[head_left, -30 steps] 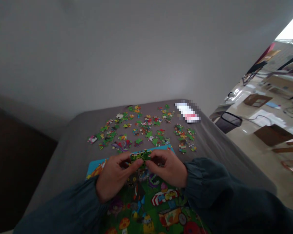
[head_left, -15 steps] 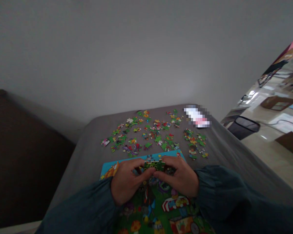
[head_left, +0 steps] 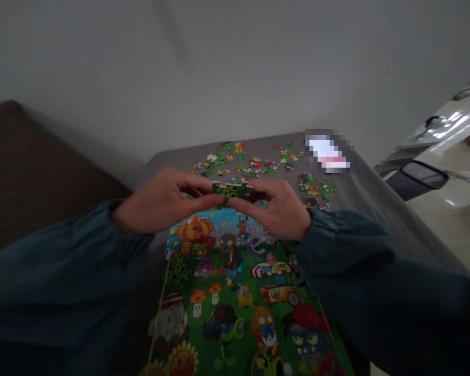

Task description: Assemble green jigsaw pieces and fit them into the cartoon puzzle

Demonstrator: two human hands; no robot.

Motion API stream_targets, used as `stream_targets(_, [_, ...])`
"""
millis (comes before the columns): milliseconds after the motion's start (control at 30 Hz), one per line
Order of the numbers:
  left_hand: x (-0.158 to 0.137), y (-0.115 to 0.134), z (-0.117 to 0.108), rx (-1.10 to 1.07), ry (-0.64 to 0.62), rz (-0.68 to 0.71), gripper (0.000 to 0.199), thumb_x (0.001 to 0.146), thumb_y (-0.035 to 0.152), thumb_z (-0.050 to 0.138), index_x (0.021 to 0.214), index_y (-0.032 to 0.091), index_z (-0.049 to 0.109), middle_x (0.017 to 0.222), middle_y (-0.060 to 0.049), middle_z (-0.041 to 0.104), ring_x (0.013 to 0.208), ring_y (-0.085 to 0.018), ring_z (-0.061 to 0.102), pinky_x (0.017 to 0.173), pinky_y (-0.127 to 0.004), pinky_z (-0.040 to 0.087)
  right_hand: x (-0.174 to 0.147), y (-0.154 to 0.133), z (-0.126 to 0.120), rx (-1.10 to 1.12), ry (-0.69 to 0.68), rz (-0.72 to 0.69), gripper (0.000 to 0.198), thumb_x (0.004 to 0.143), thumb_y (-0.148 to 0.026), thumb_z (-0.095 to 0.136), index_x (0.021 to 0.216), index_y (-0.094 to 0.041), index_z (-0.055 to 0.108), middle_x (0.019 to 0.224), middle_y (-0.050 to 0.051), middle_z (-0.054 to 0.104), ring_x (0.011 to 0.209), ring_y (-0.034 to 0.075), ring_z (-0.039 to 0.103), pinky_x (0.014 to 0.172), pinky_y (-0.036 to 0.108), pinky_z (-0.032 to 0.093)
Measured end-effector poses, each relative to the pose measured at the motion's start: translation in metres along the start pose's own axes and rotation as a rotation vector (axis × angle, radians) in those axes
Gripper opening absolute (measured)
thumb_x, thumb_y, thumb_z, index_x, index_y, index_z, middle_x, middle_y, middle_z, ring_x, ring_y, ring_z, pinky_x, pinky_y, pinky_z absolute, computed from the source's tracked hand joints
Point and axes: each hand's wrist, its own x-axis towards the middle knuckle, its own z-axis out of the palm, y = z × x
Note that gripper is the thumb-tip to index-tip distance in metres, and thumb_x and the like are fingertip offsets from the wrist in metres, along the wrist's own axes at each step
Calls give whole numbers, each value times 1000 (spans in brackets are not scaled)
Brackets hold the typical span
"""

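Holds left hand (head_left: 162, 201) and right hand (head_left: 284, 209) in matching pinches. Points right thumb (head_left: 248, 207) at left thumb (head_left: 206, 203), almost meeting; sets both index fingers (head_left: 194, 181) beyond left thumb and angles both sleeved forearms (head_left: 360, 250) in toward left thumb from either side.

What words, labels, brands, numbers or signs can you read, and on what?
None can be read.
Bright phone-like object: pixelated, illegible.
Picture board: no legible lettering; fine details blurred.
Held puzzle pieces: too small and blurred.
Loose puzzle pieces: likewise.
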Motion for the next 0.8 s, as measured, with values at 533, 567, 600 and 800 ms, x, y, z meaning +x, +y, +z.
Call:
stream_targets(533, [-112,-78,-4,62,36,-44,37,86,57,66,77,23,77,69,-1,75,62,-17,66,57,-25,53,-6,-33,82,21,-454,144,32,93,-31,70,67,-17,57,58,-7,48,57,8,44,55,24,31])
stream_targets(567, [-117,-88,2,70,15,-52,40,87,59,64,77,23,77,67,-2,74,61,-18,66,55,-26,53,-10,-28,88,3,-494,179,32,93,-30,71,67,-18,57,57,-7,48,56,8,44,54,24,30])
stream_targets(600, [-122,-97,8,81,4,-51,42,89,61,63,79,23,78,70,-3,74,63,-19,67,57,-27,54,-14,-23,93,-23,-526,202,32,92,-30,71,66,-18,57,56,-7,46,55,8,43,54,25,29])
stream_targets(800, [-135,-126,19,209,10,31,50,84,74,64,92,28,81,134,-9,70,128,-33,59,112,-56,46,-22,-10,107,-184,-622,219,38,86,-34,77,60,-17,55,56,-7,45,57,8,43,55,25,27])
